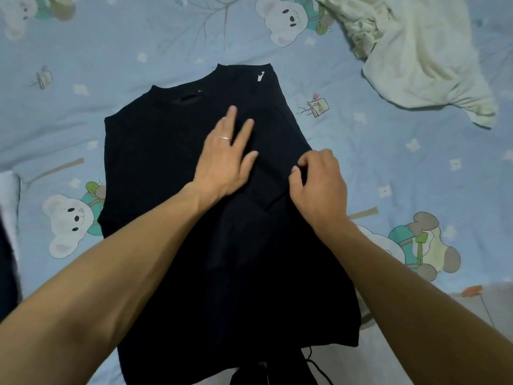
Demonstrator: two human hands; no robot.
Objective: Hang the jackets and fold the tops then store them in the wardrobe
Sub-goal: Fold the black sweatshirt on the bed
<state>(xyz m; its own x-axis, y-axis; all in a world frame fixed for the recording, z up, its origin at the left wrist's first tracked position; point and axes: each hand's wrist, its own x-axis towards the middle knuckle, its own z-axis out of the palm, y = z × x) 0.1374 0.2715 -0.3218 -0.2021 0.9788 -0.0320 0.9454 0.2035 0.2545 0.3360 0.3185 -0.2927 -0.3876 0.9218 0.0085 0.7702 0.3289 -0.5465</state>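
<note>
Here, the black top (172, 173) lay flat on the bed sheet (111, 45), neckline away from me, its right side folded in over the middle. My left hand (224, 159) rested on the top's chest, fingers straight and spread (a ring on one). My right hand (319, 184) sat at the top's right folded edge, fingers curled and pinching the cloth there. A white garment (422, 56) lay crumpled beyond the top's right shoulder, well apart.
</note>
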